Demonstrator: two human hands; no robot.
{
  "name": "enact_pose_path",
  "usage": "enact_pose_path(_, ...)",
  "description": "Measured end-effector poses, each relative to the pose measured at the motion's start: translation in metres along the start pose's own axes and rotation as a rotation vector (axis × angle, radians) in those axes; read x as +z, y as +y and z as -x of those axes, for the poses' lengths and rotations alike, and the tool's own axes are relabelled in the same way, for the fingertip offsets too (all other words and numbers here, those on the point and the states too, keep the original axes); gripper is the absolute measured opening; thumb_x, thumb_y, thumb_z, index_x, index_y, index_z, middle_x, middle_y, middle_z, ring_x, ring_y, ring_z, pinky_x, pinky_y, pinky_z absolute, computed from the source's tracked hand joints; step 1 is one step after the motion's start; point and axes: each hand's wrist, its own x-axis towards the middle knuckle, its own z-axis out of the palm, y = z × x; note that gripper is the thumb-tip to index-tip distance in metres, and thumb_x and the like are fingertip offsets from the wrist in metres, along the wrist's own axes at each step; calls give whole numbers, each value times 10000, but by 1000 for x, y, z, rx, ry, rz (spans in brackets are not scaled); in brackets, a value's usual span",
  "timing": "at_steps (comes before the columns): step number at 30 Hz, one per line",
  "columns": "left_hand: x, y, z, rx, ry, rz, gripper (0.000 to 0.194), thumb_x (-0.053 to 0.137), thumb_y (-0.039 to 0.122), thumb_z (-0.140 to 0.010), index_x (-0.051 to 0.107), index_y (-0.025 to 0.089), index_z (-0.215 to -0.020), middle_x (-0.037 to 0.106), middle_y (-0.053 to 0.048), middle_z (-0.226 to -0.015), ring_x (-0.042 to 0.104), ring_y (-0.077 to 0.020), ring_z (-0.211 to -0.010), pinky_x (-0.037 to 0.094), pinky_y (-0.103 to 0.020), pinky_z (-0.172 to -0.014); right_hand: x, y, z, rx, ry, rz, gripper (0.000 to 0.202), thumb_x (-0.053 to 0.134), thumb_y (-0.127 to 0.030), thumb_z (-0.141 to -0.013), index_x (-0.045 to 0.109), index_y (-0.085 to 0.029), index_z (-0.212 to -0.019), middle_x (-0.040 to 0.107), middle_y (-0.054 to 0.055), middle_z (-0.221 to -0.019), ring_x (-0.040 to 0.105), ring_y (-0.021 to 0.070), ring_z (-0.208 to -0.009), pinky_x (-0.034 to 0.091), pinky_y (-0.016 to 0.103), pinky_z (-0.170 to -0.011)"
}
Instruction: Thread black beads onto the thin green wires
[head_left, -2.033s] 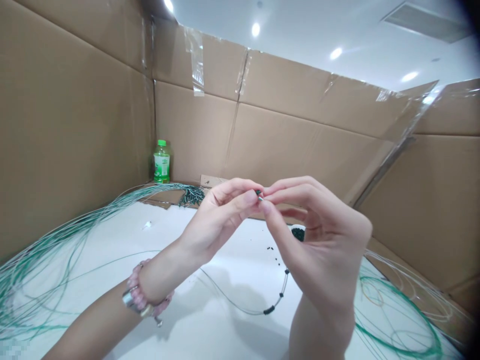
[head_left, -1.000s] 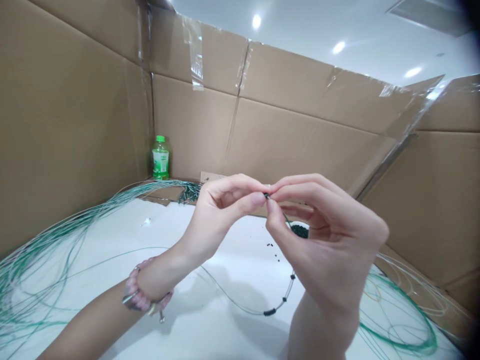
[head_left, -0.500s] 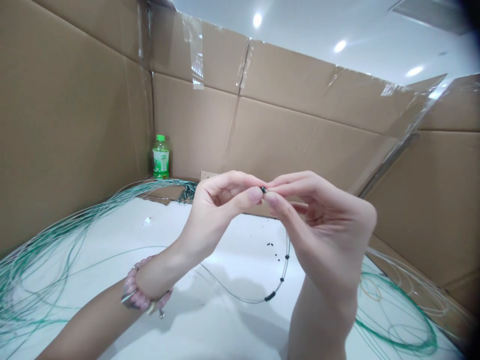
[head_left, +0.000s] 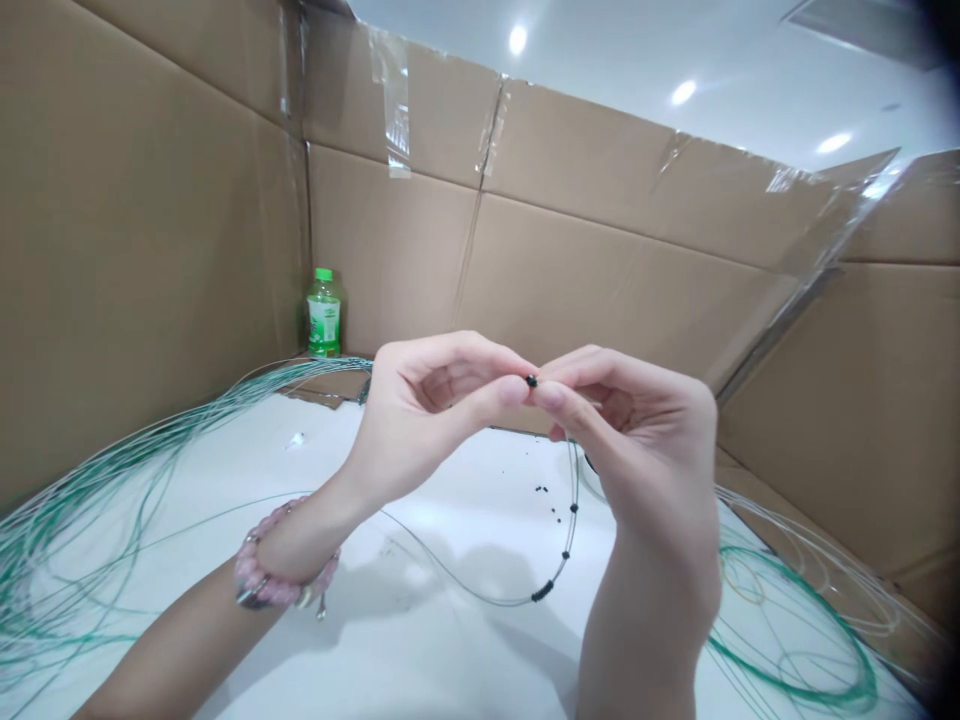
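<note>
Dark bead (head_left: 532, 381), held where the fingertips of the left hand (head_left: 420, 420) and the right hand (head_left: 652, 430) meet.
The fingers of both hands are closed in a pinch on the bead; whether cord is gripped with it cannot be told. Below the right fingers, a thin cord (head_left: 576, 470) is hung in a curve, strung with small black beads and one dark cluster (head_left: 543, 591). Loose black beads (head_left: 541, 489) are scattered beneath the fingers on the white counter (head_left: 420, 660). A pink bracelet (head_left: 253, 575) is worn on the left wrist, left of and below the fingers. Green and white wires (head_left: 187, 430) are spread farther left; a green coil (head_left: 847, 625) is laid well to the right. Beyond the fingers, leftward, a green-capped bottle (head_left: 324, 315) is stood before cardboard walls (head_left: 600, 260).
</note>
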Motion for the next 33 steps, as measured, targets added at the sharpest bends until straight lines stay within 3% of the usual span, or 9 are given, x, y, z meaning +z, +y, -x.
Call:
enact_pose_path(4, -4, 1, -2, -43, -20, -25, 36, 689, 163, -767, 713, 189, -761, 689, 13, -687, 636, -78, -600, 524, -147, -549, 0, 0, 0, 24, -30, 35, 91, 698, -133, -757, 685, -214, -717, 664, -49, -654, 612, 48, -572, 480, 104, -461)
enact_pose_path(9, -4, -3, -3, -175, -58, 176, 64, 654, 169, -797, 706, 185, -763, 686, 15, -686, 645, -82, -643, 529, -158, -618, 3, -2, 2, -24, -20, 67, 95, 694, -106, -735, 678, -200, -739, 655, -42, -632, 615, 69, -567, 466, 113, -417)
enact_pose_path(17, 4, -5, -4, -332, 42, 365, 70, 668, 186, -771, 685, 172, -705, 664, 20, -682, 605, -59, -609, 508, -145, -621, 12, -4, 4, -59, 106, 139, 122, 662, -85, -735, 663, -207, -740, 646, -29, -665, 608, 87, -587, 493, 142, -422)
enact_pose_path(26, 10, -6, -1, -345, 109, 467, 78, 688, 212, -767, 679, 158, -712, 616, 28, -666, 588, -48, -619, 514, -131, -651, 15, -1, 3, -45, 93, 206, 113, 662, -107, -728, 601, -199, -702, 610, -37, -650, 569, 65, -556, 463, 121, -423)
enact_pose_path(33, 12, -1, 0, -380, 192, 523, 85, 669, 196, -785, 658, 162, -708, 590, 36, -673, 572, -36, -610, 511, -111, -640, 24, 2, 2, -67, 118, 140, 91, 578, -128, -793, 548, -189, -733, 582, -24, -676, 582, 73, -606, 446, 136, -410)
